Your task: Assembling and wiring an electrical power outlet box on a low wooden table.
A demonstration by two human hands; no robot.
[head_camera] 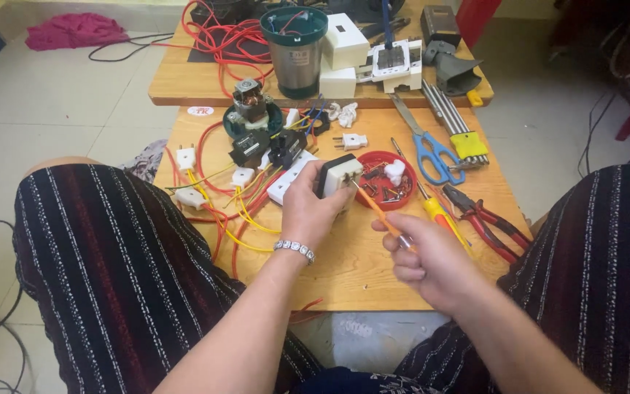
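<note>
My left hand [309, 213] grips a small white and black switch box [338, 175], held up above a low wooden table [344, 270]. My right hand [428, 259] is closed on an orange-handled screwdriver [378, 211]; its tip touches the box's lower right corner. A beaded bracelet [294, 249] circles my left wrist. Just behind the box sits a red dish [367, 164] of screws with a white scrap in it. Both knees in striped dark trousers flank the table.
Red and yellow wires with white plugs [187, 157] tangle at the left. Blue scissors [432, 149], red pliers [490, 222], a yellow screwdriver [442, 215] and hex keys [453, 120] lie on the right. A motor [249, 102], a steel cup [294, 55] and white sockets [391, 62] stand further back.
</note>
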